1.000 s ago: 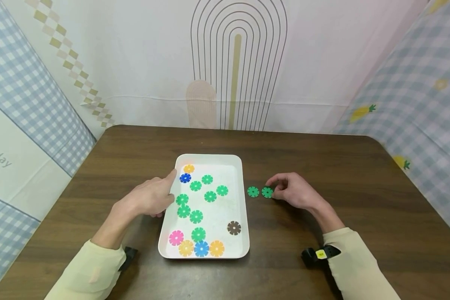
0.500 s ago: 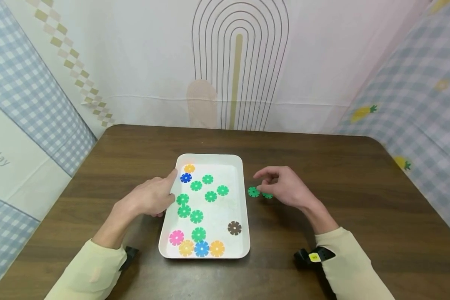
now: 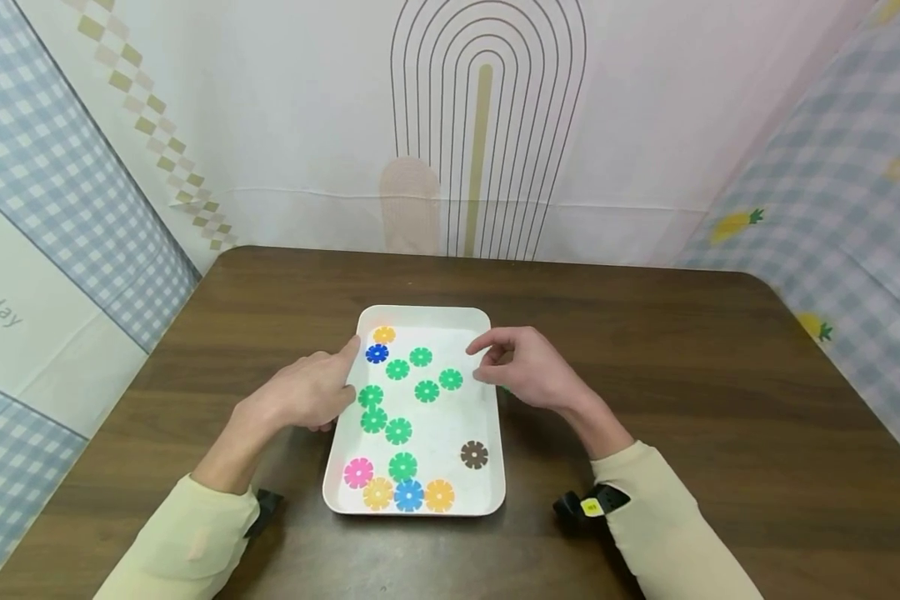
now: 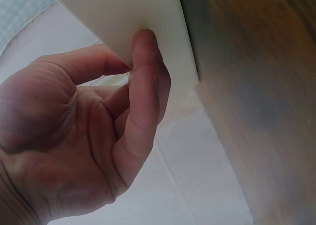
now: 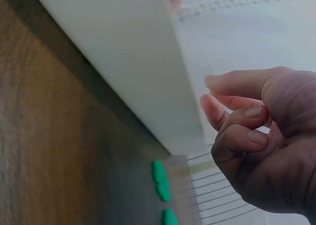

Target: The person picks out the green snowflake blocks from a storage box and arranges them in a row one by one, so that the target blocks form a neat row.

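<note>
A white tray point(image 3: 450, 425) lies on the table with several flower-shaped plastic discs in it. My left hand point(image 3: 311, 392) holds the tray's left edge, its thumb and fingers at the rim and against the outer wall point(image 4: 170, 52) in the left wrist view. My right hand point(image 3: 528, 367) hovers over the tray's right rim, thumb and index finger apart with nothing between them. Closest to its fingertips in the tray is a green disc point(image 3: 451, 379). Two more green discs point(image 5: 161, 180) lie on the table beside the tray, mostly hidden under my right hand in the head view.
Inside the tray are also a brown disc point(image 3: 474, 455), a pink disc point(image 3: 358, 472), a dark blue disc point(image 3: 377, 353), a light blue disc point(image 3: 408, 496) and several yellow or orange ones. The wooden table point(image 3: 682, 358) ends at a patterned cloth point(image 3: 307, 125) behind.
My right hand has let go of the green disc on the table, moving left and up to the tray's right rim. My left hand stays on the tray's edge.
</note>
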The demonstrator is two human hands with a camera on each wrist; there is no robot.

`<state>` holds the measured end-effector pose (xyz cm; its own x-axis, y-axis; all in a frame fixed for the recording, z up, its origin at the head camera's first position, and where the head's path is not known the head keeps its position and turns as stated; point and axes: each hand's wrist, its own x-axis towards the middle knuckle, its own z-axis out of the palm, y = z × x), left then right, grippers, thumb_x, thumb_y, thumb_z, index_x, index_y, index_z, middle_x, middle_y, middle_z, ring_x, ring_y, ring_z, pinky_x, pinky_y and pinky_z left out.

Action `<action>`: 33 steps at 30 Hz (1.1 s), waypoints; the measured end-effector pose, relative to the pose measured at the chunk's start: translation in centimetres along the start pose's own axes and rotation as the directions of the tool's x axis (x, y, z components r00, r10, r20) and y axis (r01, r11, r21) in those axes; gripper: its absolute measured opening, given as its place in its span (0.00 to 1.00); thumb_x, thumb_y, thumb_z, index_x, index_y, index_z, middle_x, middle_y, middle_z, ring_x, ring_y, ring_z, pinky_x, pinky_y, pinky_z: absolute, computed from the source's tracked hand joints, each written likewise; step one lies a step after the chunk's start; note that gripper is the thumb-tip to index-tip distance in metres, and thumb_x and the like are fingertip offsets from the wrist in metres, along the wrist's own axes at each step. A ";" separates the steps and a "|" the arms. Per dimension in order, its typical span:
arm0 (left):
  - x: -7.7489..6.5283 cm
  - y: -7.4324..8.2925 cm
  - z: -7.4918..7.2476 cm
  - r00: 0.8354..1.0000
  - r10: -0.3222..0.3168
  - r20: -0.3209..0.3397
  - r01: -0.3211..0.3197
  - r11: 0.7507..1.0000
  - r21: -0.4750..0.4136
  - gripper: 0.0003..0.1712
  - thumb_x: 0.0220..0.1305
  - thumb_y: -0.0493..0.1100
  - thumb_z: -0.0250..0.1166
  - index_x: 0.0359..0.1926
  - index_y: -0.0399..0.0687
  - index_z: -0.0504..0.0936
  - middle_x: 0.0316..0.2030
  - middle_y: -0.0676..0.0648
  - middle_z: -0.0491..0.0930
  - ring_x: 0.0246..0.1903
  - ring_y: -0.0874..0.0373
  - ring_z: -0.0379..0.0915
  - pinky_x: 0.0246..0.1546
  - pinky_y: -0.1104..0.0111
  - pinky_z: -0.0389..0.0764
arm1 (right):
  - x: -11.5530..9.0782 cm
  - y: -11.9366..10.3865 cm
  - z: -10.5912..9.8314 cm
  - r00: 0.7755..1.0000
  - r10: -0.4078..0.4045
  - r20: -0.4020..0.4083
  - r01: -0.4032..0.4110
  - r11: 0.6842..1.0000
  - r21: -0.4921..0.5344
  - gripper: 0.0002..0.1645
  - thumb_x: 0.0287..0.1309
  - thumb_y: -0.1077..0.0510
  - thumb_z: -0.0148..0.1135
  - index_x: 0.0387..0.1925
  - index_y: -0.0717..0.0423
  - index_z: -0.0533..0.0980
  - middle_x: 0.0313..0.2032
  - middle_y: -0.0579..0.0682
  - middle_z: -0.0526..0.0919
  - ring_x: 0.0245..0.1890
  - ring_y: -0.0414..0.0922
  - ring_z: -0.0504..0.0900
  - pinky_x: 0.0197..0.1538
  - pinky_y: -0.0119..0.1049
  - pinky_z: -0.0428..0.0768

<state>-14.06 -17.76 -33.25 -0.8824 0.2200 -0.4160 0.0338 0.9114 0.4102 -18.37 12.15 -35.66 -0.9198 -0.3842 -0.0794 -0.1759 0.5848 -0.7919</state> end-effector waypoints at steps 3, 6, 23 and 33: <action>0.0 0.1 0.0 1.000 0.001 0.000 -0.001 1.000 0.000 0.47 0.76 0.40 0.57 0.85 0.37 0.40 0.30 0.43 0.76 0.21 0.53 0.74 0.25 0.65 0.73 | 0.4 -0.1 0.7 1.000 0.014 0.011 -0.014 1.000 -0.018 0.15 0.62 0.62 0.73 0.51 0.55 0.86 0.39 0.53 0.85 0.40 0.50 0.80 0.40 0.37 0.78; 0.1 0.1 0.0 1.000 0.002 -0.001 -0.002 1.000 0.001 0.47 0.76 0.40 0.57 0.85 0.38 0.40 0.29 0.43 0.76 0.20 0.53 0.74 0.25 0.65 0.73 | 0.7 -0.1 1.2 1.000 0.012 0.023 -0.011 0.999 -0.039 0.15 0.62 0.62 0.72 0.51 0.55 0.86 0.39 0.53 0.85 0.39 0.49 0.79 0.39 0.37 0.77; 0.0 -0.1 0.2 1.000 -0.018 -0.001 0.018 1.000 -0.006 0.47 0.76 0.40 0.58 0.85 0.38 0.42 0.28 0.43 0.77 0.20 0.53 0.73 0.25 0.65 0.72 | 1.6 -0.8 2.8 0.996 0.071 0.056 -0.055 0.968 -0.244 0.21 0.60 0.58 0.75 0.55 0.49 0.86 0.39 0.49 0.87 0.37 0.46 0.81 0.38 0.37 0.78; 0.0 0.0 0.0 1.000 0.001 -0.006 -0.001 1.000 0.008 0.47 0.76 0.39 0.56 0.85 0.38 0.41 0.26 0.44 0.77 0.19 0.54 0.73 0.24 0.65 0.72 | 1.8 -0.2 3.4 1.000 0.023 0.014 -0.018 0.962 -0.274 0.20 0.59 0.55 0.76 0.54 0.52 0.87 0.36 0.48 0.85 0.31 0.43 0.78 0.33 0.35 0.75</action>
<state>-14.03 -17.73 -33.27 -0.8849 0.2193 -0.4108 0.0389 0.9139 0.4040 -18.81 8.88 -37.67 -0.9188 -0.3803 -0.1059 -0.2482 0.7650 -0.5943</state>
